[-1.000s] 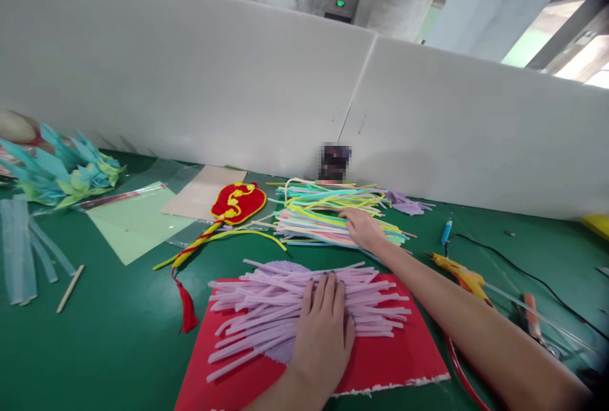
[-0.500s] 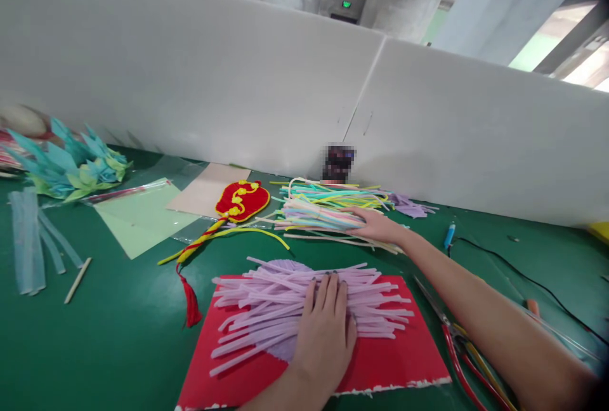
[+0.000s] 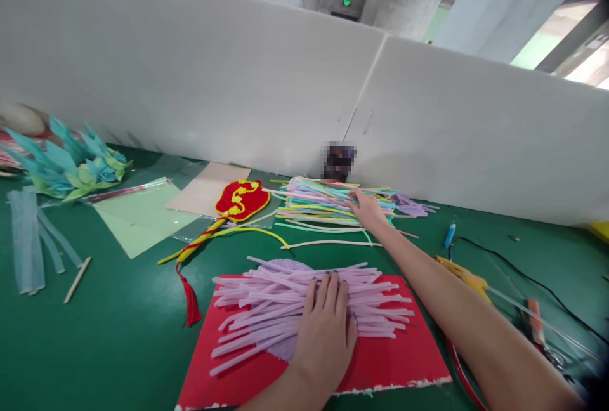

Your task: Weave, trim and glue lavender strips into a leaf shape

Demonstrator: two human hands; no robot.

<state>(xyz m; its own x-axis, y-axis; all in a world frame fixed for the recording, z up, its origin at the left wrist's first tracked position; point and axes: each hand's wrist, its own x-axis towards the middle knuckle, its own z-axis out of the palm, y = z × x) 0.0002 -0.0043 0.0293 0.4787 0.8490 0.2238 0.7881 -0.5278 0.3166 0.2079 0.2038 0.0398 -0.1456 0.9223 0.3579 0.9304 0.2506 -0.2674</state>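
My left hand (image 3: 327, 327) lies flat, fingers together and stretched out, pressing a heap of lilac pipe cleaners (image 3: 266, 309) onto a red sheet (image 3: 399, 360). My right hand (image 3: 364, 208) reaches far forward and rests on a pile of mixed-colour pipe cleaners (image 3: 314, 205) near the white partition, its fingers curled over the strands. A single pale pipe cleaner (image 3: 333, 245) lies loose between the pile and the red sheet.
A red and yellow ornament (image 3: 240, 200) with twisted cord and red tassel (image 3: 190, 303) lies left of centre. Teal paper flowers (image 3: 71, 163), clear glue sticks (image 3: 28, 240) and a pale green sheet (image 3: 137, 214) sit at left. A yellow glue gun (image 3: 464, 274), blue pen (image 3: 448, 233) and black cable (image 3: 523, 274) lie right.
My right hand has slid back across the coloured pile toward the partition, leaving strands spread out and one pale strand loose. My left hand stays put.
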